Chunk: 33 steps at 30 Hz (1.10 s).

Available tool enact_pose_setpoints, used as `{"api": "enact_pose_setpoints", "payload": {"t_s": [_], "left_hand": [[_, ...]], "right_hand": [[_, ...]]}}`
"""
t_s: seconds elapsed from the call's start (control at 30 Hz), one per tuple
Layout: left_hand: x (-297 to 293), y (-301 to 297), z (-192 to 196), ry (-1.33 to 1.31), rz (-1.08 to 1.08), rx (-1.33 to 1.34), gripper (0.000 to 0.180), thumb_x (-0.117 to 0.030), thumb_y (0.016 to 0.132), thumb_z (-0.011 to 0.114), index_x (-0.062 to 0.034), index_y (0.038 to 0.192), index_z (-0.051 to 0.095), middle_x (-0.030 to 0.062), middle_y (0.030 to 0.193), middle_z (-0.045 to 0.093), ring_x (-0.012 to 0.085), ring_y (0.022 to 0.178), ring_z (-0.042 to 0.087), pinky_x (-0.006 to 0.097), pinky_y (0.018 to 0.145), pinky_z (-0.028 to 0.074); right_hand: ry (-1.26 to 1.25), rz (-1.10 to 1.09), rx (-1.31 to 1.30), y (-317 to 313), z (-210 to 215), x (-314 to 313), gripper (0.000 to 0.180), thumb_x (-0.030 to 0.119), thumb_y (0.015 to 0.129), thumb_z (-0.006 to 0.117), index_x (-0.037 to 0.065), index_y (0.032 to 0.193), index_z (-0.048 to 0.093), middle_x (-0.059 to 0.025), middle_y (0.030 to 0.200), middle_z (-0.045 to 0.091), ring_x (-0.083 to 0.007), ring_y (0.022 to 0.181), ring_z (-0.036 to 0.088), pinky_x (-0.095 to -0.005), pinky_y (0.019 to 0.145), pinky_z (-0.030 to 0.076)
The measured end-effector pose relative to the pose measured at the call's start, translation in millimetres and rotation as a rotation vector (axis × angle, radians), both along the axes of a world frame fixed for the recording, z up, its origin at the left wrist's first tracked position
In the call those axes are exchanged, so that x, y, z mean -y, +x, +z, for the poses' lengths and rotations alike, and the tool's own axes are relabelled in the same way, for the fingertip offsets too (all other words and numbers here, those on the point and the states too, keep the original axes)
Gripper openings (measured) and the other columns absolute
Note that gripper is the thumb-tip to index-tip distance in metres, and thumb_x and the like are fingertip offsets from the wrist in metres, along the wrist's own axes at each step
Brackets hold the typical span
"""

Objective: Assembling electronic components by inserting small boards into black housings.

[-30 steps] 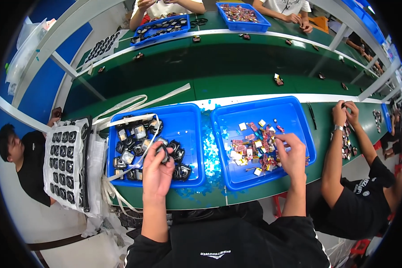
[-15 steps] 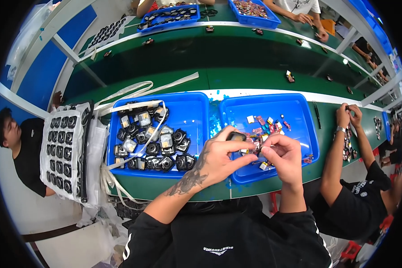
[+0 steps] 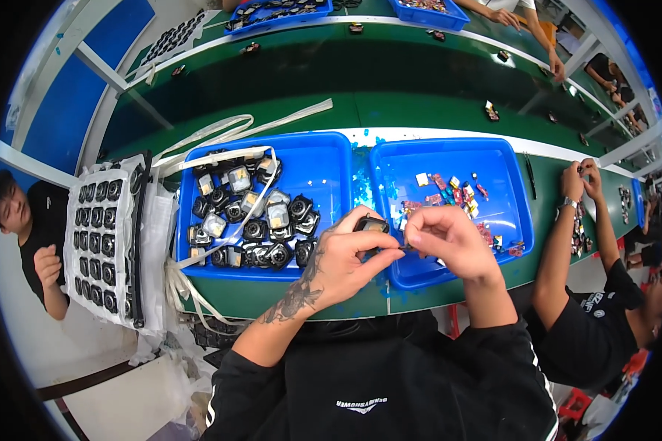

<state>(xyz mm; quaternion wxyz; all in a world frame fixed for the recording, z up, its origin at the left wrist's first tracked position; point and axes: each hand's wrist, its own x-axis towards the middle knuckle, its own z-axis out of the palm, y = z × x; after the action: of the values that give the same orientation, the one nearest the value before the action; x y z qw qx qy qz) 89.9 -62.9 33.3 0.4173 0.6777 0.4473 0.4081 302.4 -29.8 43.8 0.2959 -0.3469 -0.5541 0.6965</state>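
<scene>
Fingers of my left hand (image 3: 340, 263) are closed on a small black watch-like case (image 3: 372, 225), held above the near left part of the right tray. Close beside it, my right hand (image 3: 454, 244) is closed in a pinch, its fingertips almost meeting the left thumb. Whatever sits in that pinch is too small and hidden to name. Beneath the hands lies a blue tray (image 3: 496, 165) with small red and yellow electronic parts (image 3: 460, 192). To the left, another blue tray (image 3: 316, 158) contains several black watch-like cases (image 3: 278, 214), some showing pale square faces.
A white strap (image 3: 272, 176) loops over the left tray. Padded sheets of black cases (image 3: 99, 235) stand at the far left, near a person (image 3: 33, 242). A black pen-like tool (image 3: 529, 176) lies right of the right tray. A co-worker's arms (image 3: 563, 242) reach in at right.
My hands have shifted slightly left and closer together, with the right fingertips now near the left thumb. The view has moved a little. At left, the other person's hand has come up.
</scene>
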Motion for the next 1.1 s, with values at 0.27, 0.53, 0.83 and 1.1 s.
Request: {"api": "enact_pose_setpoints", "payload": {"t_s": [0.27, 0.53, 0.83, 1.1], "left_hand": [[17.4, -13.4, -6.6, 0.084, 0.217, -0.024, 0.013, -0.004, 0.076, 0.078, -0.0041, 0.088, 0.073, 0.0068, 0.093, 0.059, 0.0124, 0.068, 0.059, 0.025, 0.056, 0.047], [32.9, -26.5, -25.6, -0.132, 0.367, 0.38, 0.008, 0.006, 0.081, 0.071, 0.0033, 0.089, 0.068, 0.0074, 0.097, 0.059, 0.0119, 0.084, 0.058, 0.023, 0.073, 0.049], [29.1, -10.6, -32.7, -0.146, 0.275, 0.389, 0.006, 0.001, 0.086, 0.07, 0.0039, 0.091, 0.068, 0.0039, 0.092, 0.059, 0.0078, 0.078, 0.056, 0.021, 0.066, 0.046], [29.6, -7.1, -27.3, -0.225, 0.14, 0.766, 0.055, -0.001, 0.097, 0.046, -0.0002, 0.149, 0.029, 0.0136, 0.127, 0.054, 0.0114, 0.093, 0.055, 0.026, 0.076, 0.047]], "right_hand": [[0.355, -0.169, 0.297, -47.7, -28.1, -10.7, 0.006, 0.008, 0.088, 0.064, 0.003, 0.09, 0.061, -0.0018, 0.077, 0.06, -0.0152, 0.068, 0.057, -0.029, 0.062, 0.046], [1.15, -0.108, 0.938, -48.5, -44.5, -7.9, 0.012, 0.012, 0.078, 0.067, 0.006, 0.089, 0.066, -0.0044, 0.095, 0.064, -0.0268, 0.085, 0.057, -0.0386, 0.078, 0.043], [0.542, -0.209, 0.198, -56.3, 0.0, 15.9, 0.017, 0.001, 0.079, 0.073, 0.001, 0.095, 0.069, -0.009, 0.091, 0.066, -0.0196, 0.082, 0.063, -0.032, 0.072, 0.051], [0.601, -0.444, 0.211, -43.9, -10.2, 23.4, 0.015, -0.002, 0.081, 0.069, 0.001, 0.096, 0.072, -0.008, 0.087, 0.067, -0.0155, 0.076, 0.061, -0.0264, 0.066, 0.048]]}}
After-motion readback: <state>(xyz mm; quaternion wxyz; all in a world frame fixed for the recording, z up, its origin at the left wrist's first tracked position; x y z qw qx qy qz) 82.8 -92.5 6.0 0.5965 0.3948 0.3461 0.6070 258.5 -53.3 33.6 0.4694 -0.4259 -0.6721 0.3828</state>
